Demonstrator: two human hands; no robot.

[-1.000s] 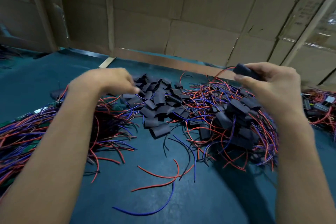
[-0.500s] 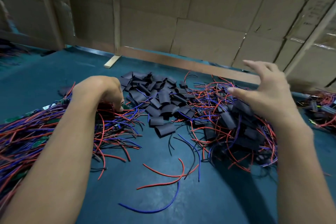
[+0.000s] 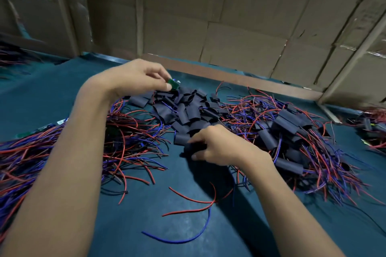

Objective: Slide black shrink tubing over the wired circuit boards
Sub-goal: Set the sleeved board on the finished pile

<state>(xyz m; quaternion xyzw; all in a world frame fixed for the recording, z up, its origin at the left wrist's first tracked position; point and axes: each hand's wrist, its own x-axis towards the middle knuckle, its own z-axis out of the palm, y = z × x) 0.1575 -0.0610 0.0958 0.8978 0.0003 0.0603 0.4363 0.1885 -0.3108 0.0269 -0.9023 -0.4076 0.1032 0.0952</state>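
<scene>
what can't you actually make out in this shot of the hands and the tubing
Head view only:
- Right hand: its own fingers and motion blur hide whether it grips a tubing piece.
- Circuit board: mostly covered by left hand.
- Right-edge pile: cut off, blurred.

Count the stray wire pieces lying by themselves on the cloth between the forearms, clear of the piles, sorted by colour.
red wires: 2
blue wire: 1
Total: 3
</scene>
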